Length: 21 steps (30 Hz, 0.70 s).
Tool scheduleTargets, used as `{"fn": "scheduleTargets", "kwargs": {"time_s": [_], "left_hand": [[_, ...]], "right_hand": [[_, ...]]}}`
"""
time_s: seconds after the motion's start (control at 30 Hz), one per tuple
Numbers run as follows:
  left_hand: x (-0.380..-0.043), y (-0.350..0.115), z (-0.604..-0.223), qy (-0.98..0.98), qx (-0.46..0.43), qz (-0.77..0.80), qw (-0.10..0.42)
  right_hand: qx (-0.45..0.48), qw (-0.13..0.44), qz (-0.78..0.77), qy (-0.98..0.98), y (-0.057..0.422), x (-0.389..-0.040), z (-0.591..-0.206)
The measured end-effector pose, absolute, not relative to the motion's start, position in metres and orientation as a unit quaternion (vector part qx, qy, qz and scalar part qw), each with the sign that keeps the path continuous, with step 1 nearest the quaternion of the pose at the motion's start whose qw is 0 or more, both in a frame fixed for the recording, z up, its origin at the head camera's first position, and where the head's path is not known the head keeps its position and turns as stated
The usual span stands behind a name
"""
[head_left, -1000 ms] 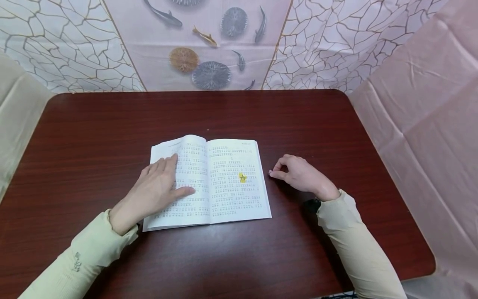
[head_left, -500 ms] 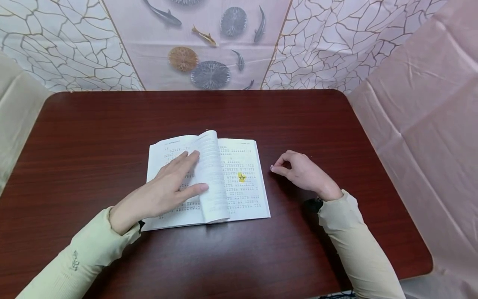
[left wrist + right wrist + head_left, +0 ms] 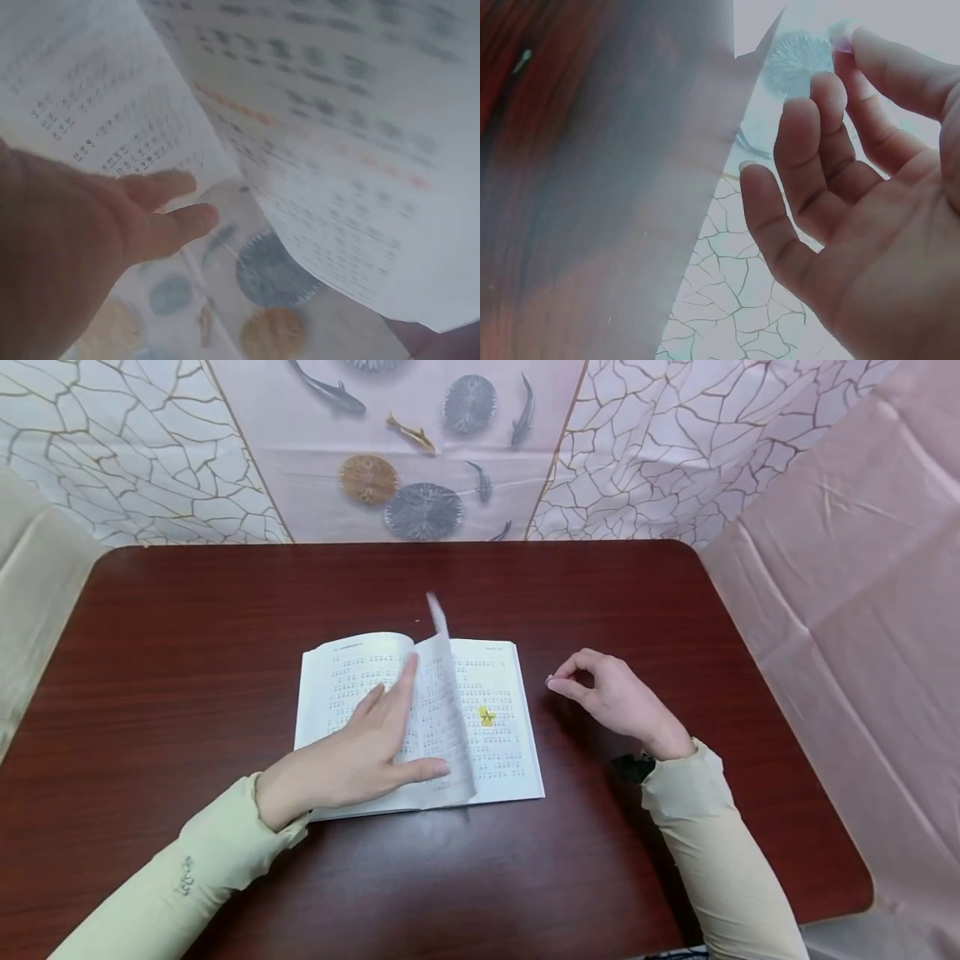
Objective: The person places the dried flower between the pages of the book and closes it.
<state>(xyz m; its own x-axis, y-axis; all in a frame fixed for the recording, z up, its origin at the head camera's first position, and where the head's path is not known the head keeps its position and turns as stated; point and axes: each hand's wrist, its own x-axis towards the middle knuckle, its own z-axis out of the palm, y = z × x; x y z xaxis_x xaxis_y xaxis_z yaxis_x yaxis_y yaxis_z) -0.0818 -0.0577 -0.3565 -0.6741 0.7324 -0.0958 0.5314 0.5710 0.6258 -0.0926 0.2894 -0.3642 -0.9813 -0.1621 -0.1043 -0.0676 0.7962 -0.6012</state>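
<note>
Left hand (image 3: 352,760), fingers straight, lifts a page (image 3: 442,710) halfway over the open book (image 3: 495,752); right hand (image 3: 618,702), loosely curled, holds nothing.

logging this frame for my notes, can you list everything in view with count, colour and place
table: 1, dark red-brown wood, fills the middle
book: 1, white pages with print, open at table centre
lifted page: 1, white, standing up near the spine
yellow piece: 1, yellow, on the right page
backdrop cloth: pink with fish and round shapes, behind the table
left hand: on the left page, fingers straight under the lifted page
right hand: right of the book, fingers loosely curled, holding nothing
</note>
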Motion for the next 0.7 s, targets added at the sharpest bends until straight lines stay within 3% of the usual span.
{"fn": "scheduleTargets", "kwargs": {"time_s": [0.2,0.4,0.7], "left_hand": [[-0.074,-0.046,-0.356,0.845,0.445,0.223,0.196],[-0.065,-0.043,-0.356,0.839,0.465,0.192,0.208],[-0.062,-0.043,-0.36,0.842,0.465,0.173,0.21]], "right_hand": [[-0.054,0.033,-0.353,0.934,0.292,-0.093,-0.358],[-0.095,0.005,-0.389,0.916,0.283,-0.09,-0.351],[-0.198,0.088,-0.349,0.912,0.248,-0.095,-0.359]]}}
